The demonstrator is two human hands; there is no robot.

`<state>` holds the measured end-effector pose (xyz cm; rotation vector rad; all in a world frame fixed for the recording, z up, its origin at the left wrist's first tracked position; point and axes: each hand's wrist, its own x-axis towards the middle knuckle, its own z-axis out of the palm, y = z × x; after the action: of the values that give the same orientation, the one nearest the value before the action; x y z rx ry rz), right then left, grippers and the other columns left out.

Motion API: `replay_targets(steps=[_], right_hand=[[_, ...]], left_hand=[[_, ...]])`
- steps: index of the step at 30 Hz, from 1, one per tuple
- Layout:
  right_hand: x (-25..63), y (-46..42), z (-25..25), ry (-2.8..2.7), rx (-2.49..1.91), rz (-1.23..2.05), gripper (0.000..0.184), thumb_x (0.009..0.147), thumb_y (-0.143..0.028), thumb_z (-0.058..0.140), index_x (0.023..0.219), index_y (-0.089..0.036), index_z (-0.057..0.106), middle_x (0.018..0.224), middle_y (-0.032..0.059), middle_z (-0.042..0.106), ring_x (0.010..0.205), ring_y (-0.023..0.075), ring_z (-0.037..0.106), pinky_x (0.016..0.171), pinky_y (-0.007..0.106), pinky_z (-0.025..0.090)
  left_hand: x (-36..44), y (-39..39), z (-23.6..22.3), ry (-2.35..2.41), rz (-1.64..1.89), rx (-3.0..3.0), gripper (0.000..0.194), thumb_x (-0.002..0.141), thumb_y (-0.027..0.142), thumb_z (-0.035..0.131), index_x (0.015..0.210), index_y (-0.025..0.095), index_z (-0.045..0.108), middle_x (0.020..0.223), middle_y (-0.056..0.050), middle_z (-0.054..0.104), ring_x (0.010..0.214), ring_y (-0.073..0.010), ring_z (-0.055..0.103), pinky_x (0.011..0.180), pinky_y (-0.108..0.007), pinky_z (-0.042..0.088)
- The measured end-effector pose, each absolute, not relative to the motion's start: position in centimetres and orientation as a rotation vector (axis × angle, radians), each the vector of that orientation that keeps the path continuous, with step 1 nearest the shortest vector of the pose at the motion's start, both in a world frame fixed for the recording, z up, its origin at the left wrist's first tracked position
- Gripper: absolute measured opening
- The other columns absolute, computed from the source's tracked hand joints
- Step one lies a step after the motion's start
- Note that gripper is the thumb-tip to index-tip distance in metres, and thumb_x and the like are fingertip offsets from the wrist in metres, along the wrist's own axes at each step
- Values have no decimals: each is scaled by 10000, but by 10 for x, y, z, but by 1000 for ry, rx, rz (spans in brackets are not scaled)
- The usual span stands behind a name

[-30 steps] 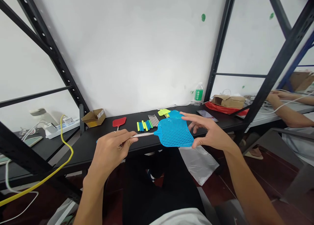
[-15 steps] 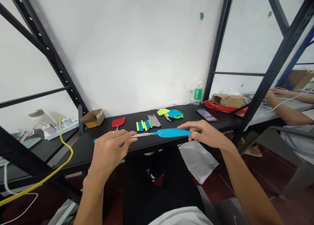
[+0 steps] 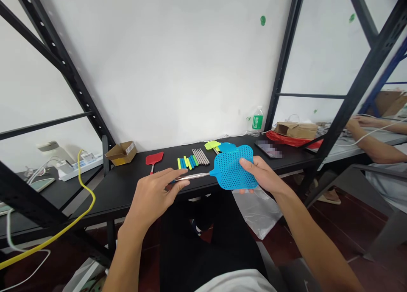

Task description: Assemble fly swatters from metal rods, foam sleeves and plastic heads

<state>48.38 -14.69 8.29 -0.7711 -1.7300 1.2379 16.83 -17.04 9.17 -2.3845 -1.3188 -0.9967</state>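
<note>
A blue fly swatter (image 3: 232,169) is held level above the table's front edge, its perforated face turned toward me. My left hand (image 3: 160,188) pinches its metal rod near the handle, which is mostly hidden by the fingers. The swatter's head lies in my right hand (image 3: 262,173), thumb on the near face and fingers behind. Beyond the hands, a row of yellow, blue and green handle grips (image 3: 187,162) lies beside several metal rods (image 3: 201,156). A red fly swatter (image 3: 154,158) rests to the left. Yellow (image 3: 212,145) and blue swatter heads (image 3: 227,147) are piled behind the held one.
The black table (image 3: 124,186) carries a small cardboard box (image 3: 121,153), a phone (image 3: 268,149), a water bottle (image 3: 257,121) and a carton (image 3: 295,130) on red plastic. A clear plastic bag (image 3: 259,211) hangs below the edge. Another person's arm (image 3: 365,143) is at far right.
The blue fly swatter's head has turned from nearly edge-on to facing me. My left hand has shifted right, and my right hand now grasps the head from its outer side.
</note>
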Motion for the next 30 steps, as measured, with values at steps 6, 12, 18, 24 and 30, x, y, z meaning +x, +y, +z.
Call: replay_targets(steps=[6, 12, 18, 24, 30], right_hand=[[505, -146, 87, -1676, -852, 1000, 475, 928, -589, 562, 829, -145, 696, 587, 77, 701, 456, 192, 664, 365, 232, 506], [516, -152, 89, -1729, -837, 849, 437, 938, -564, 563, 870, -159, 712, 603, 68, 703, 473, 195, 672, 387, 238, 517], [508, -157, 90, -1764, -787, 815, 440, 945, -558, 551, 884, -152, 710, 605, 61, 697, 445, 179, 649, 372, 235, 505], [503, -154, 86, -1645, -827, 862, 459, 928, -579, 562, 913, -141, 697, 535, 39, 659, 397, 179, 629, 294, 207, 436], [502, -151, 86, -1573, -906, 908, 485, 894, -615, 586, 778, -150, 659, 512, 43, 638, 379, 174, 619, 261, 194, 394]], left_hand=[[145, -171, 102, -1589, -1084, -2356, 392, 897, 563, 586, 1127, 281, 731, 959, -4, 747, 731, -149, 628, 689, -250, 462], [130, -169, 106, -1817, -1430, -2376, 475, 943, 547, 485, 666, 186, 622, 573, 14, 543, 555, -113, 473, 531, -230, 352], [138, -167, 101, -1868, -1413, -2896, 521, 968, 528, 443, 614, 171, 579, 439, 38, 405, 472, -86, 334, 501, -230, 300], [140, -170, 100, -1851, -1719, -2840, 420, 927, 503, 558, 710, 155, 648, 453, 60, 355, 462, -64, 286, 458, -218, 227], [143, -176, 108, -1745, -1628, -2777, 347, 883, 478, 625, 740, 163, 646, 519, 50, 396, 502, -70, 334, 461, -209, 260]])
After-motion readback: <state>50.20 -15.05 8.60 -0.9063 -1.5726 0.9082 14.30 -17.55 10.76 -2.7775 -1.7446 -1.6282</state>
